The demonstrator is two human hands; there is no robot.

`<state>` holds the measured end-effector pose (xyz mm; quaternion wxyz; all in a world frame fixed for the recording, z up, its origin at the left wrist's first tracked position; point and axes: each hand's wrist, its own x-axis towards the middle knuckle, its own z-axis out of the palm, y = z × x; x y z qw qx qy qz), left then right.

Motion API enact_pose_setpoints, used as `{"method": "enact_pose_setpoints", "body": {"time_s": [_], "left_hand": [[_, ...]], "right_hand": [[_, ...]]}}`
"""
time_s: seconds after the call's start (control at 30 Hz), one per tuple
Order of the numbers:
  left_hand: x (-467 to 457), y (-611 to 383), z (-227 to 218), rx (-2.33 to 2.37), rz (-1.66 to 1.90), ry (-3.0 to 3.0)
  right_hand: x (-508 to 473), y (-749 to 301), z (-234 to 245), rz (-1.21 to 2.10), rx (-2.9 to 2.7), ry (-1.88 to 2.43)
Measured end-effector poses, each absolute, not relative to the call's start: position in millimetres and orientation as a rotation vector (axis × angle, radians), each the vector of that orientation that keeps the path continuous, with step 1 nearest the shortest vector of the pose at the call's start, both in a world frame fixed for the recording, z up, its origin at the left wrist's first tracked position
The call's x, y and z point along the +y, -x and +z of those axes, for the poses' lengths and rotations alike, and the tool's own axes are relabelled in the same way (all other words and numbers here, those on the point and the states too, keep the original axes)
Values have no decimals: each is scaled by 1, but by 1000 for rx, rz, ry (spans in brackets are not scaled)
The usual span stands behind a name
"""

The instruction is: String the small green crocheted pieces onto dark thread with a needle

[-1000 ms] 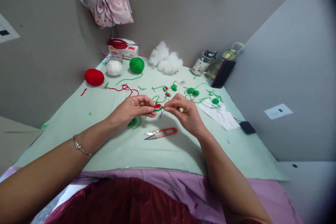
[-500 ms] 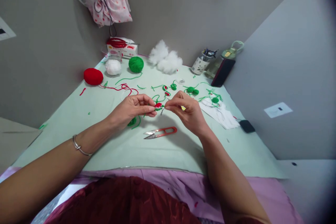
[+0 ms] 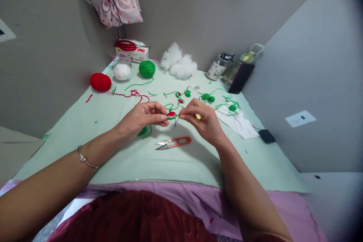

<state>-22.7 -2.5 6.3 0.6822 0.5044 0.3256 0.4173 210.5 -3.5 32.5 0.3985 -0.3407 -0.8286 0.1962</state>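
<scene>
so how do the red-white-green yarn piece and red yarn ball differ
The red-white-green yarn piece is multicoloured, the oval red yarn ball plain red. The piece is held in the left hand; the larger ball rests on the table. Both include red.

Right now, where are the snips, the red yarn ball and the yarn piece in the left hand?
Snips [image 3: 179, 145]: head view, on the orange handle.
Red yarn ball [image 3: 100, 82]: head view, middle of its side.
Yarn piece [image 3: 171, 114]: head view, on its red part.
</scene>
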Motion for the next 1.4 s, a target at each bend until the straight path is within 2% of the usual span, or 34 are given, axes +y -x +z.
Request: {"method": "enact_pose_setpoints", "body": {"time_s": [0.23,0.5,0.73,1.13,1.4], "left_hand": [[-4,21,10,727,921,-1084],[-7,20,11,660,844,-1127],[-8,16,8,667,879,-1130],[-4,15,4,753,1002,-1101],[-2,14,2,806,1054,-1066]], "right_hand": [[-3,-204,27,637,-2030,840],[3,-213,29,983,-1975,819],[3,-206,23,1080,-1924,794],[-7,-195,20,866,-1873,918],[-14,-187,15,223,-2248,942]]}}
